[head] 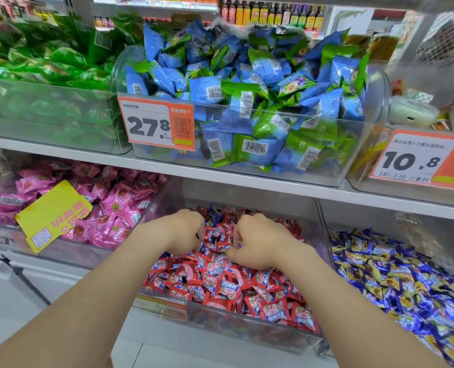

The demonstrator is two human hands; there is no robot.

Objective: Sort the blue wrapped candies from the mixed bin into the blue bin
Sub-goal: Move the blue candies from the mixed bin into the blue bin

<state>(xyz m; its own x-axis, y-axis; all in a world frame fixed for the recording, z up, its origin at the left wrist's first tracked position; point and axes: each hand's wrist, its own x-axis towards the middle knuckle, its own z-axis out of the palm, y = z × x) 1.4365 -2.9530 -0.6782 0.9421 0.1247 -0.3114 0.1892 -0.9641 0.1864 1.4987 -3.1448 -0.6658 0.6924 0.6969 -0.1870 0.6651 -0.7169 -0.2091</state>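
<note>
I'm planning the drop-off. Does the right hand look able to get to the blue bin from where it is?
Probably yes. The right hand is in the mixed bin, next to the blue bin; only a clear divider separates them, and its top looks open.

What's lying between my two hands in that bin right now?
In the head view, red wrapped candies fill the gap between left hand and right hand.

L hand (186, 231) & R hand (259, 244) bare, both forearms (87, 301) bare to frame edge.
</note>
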